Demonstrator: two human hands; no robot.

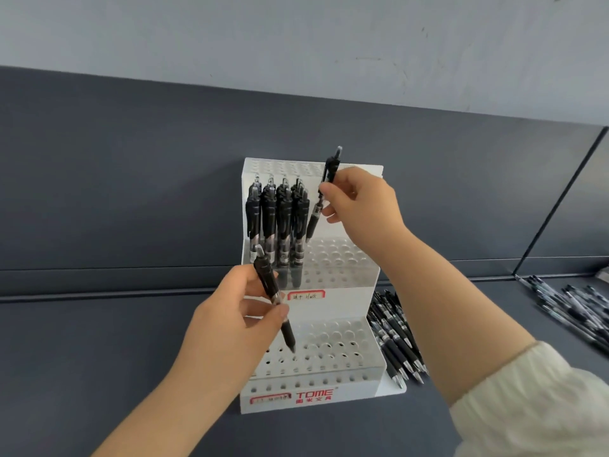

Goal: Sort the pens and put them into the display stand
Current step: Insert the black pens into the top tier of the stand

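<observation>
White plastic display stand [346, 374] has a bunch of black pens [276, 222] slotted into its middle tier's left side. Left hand [230, 321] pinches one pen [273, 295] over the bottom tier's holes; right hand [362, 206] grips another pen [321, 196] beside that bunch. Loose pens [395, 338] lie just right.

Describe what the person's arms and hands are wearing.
Both hands are bare: no gloves, rings or watch visible. The left hand has a bare forearm with no sleeve in view. The right hand has a bare forearm up to a cream sleeve, pushed back and bunched near the elbow.
</observation>
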